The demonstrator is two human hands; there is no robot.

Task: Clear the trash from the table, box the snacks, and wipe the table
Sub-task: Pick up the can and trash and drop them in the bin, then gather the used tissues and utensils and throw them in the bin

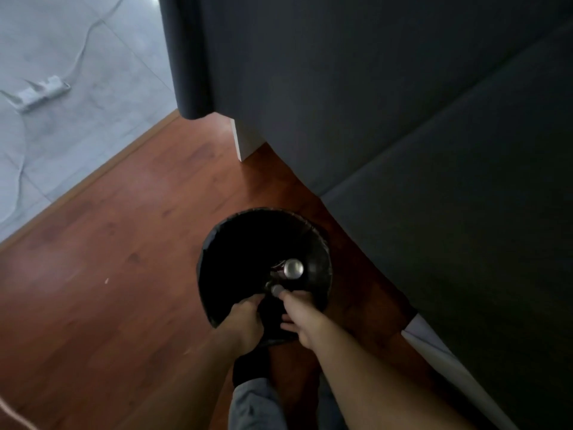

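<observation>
Both hands over black bin (235, 243) w/ can (293, 269) inside: left hand (245, 318) grips rim, right hand (302, 318) pinches 2nd can (277, 290).

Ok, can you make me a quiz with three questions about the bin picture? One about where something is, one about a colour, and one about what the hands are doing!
1. Where does the bin stand?
A. on the wooden floor beside the sofa
B. on a table
C. on the grey tiles

2. What colour is the liner in the bin?
A. white
B. black
C. blue

3. What are the hands doing?
A. resting on the sofa
B. wiping the floor
C. reaching over the bin's near rim

Answers:
1. A: the bin sits on the reddish wood floor, next to the dark sofa.
2. B: the bag lining the bin is black, with a silver can showing inside.
3. C: the left hand and the right hand both hang over the rim nearest the person.
</observation>
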